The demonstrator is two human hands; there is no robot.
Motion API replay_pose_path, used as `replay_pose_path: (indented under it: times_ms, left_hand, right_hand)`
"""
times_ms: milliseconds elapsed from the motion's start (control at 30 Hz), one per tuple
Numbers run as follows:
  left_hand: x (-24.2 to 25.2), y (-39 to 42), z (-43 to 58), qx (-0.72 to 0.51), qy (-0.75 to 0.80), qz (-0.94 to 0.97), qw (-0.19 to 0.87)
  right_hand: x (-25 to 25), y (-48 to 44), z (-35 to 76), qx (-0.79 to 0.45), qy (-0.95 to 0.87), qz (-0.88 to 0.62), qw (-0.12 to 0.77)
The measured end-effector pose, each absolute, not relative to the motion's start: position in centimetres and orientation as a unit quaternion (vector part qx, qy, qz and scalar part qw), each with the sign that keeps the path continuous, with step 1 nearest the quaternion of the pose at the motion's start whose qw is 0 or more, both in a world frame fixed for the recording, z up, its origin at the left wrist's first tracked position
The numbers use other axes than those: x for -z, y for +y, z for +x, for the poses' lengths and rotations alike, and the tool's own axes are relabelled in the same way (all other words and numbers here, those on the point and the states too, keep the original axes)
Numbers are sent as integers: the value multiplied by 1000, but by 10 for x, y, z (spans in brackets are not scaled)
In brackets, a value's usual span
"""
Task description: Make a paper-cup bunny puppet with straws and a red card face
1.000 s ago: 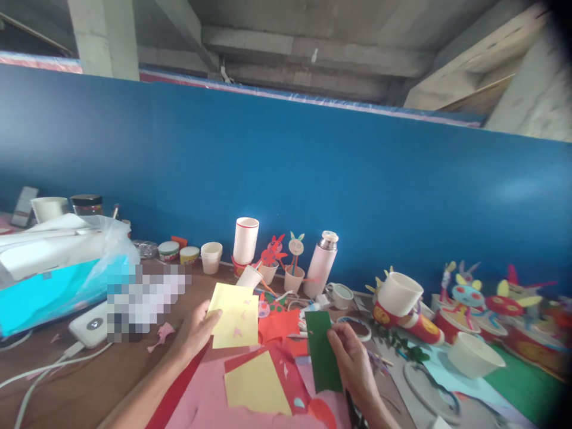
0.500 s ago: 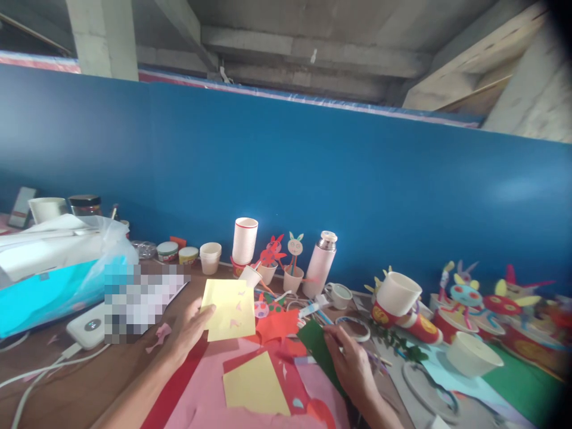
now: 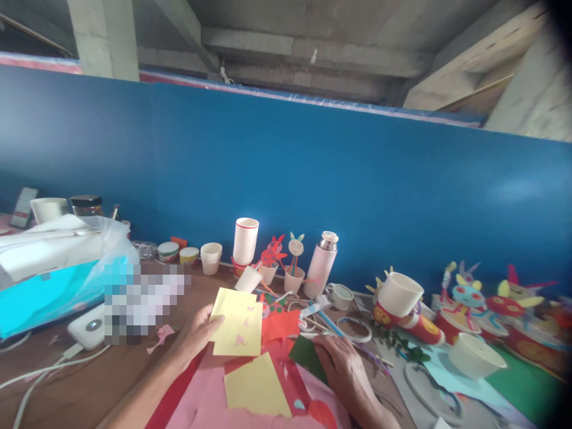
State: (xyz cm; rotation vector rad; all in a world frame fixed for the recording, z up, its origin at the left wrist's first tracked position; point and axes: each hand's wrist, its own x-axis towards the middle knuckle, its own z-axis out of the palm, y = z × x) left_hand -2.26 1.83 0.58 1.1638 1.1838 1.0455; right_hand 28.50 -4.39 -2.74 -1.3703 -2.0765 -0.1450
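My left hand [image 3: 201, 330] pinches a sheet of pale yellow paper [image 3: 235, 333] by its left edge, thumb on top. Small pink scraps lie on that sheet. Curled over the right end of a dark green piece of paper [image 3: 304, 354] is my right hand [image 3: 346, 366], low over the pile; its fingertips are partly hidden. A second yellow sheet [image 3: 257, 387] rests between the hands on pink paper [image 3: 201, 399] and red paper. Just beyond lies orange-red paper [image 3: 281, 325].
White paper cups [image 3: 245, 241] are stacked at the back beside a pink thermos [image 3: 320, 265]. Rabbit-like paper figures [image 3: 469, 298] in cups stand at right. A power bank [image 3: 87, 328] with a white cable and a plastic bag [image 3: 111, 250] are at left.
My left hand has brought the yellow sheet slightly toward me and to the right. My right hand has lowered the green paper and moved it a little left, flatter over the pile.
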Motion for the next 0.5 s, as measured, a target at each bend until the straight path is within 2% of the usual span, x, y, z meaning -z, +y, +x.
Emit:
replay_pose_path:
  times_ms: [500]
  left_hand:
    - [-7,17,-22,-433,518,504,539]
  right_hand:
    - [29,-47,273,74,-811,-509,279]
